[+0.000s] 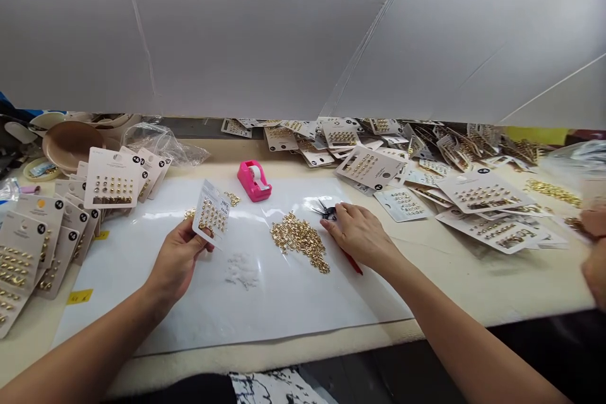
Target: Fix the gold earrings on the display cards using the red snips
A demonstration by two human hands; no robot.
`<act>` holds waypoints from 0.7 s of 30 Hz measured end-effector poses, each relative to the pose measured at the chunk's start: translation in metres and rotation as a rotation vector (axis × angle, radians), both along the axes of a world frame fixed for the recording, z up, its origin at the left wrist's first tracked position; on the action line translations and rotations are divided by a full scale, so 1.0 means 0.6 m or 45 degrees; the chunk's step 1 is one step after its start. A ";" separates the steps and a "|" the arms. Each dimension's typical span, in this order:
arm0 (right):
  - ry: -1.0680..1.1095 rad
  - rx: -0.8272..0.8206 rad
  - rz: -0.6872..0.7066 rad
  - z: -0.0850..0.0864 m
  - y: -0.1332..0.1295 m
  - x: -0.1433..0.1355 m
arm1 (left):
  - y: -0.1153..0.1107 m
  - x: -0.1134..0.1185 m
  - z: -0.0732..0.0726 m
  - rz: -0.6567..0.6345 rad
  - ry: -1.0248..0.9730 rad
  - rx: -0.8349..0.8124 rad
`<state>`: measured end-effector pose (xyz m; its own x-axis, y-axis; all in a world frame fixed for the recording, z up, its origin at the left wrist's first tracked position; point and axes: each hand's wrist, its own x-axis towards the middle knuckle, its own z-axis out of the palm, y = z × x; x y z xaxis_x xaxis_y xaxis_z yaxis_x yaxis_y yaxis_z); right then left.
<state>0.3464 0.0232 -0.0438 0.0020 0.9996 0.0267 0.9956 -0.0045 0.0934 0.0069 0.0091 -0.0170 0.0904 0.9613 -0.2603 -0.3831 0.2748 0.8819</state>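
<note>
My left hand (177,259) pinches the lower left corner of a white earring card (211,218), which stands tilted above the white sheet (189,322). Rows of small gold earrings sit on that card. Over on the right, my right hand (357,233) lies on a pair of pliers (327,209) with red handles; its fingers curl over the dark head and hide part of the tool. Between the hands spreads a heap of small gold pieces (300,240). Nearer to me lies a small pile of clear bits (242,271).
A pink tape dispenser (254,180) stands behind the gold heap. Filled earring cards (113,178) stack up at left, and more cards (483,192) pile at right and along the back. Brown bowls (73,145) stand far left. Another person's hand (595,252) shows at the right edge.
</note>
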 end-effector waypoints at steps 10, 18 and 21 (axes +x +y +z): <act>0.785 0.014 0.830 0.018 -0.074 -0.187 | 0.000 -0.003 0.000 -0.014 -0.006 0.005; 0.588 -0.056 0.831 0.015 -0.073 -0.206 | 0.001 0.000 0.003 -0.013 -0.004 -0.010; 0.677 -0.106 0.756 0.017 -0.070 -0.203 | 0.001 0.000 0.003 -0.017 -0.001 -0.015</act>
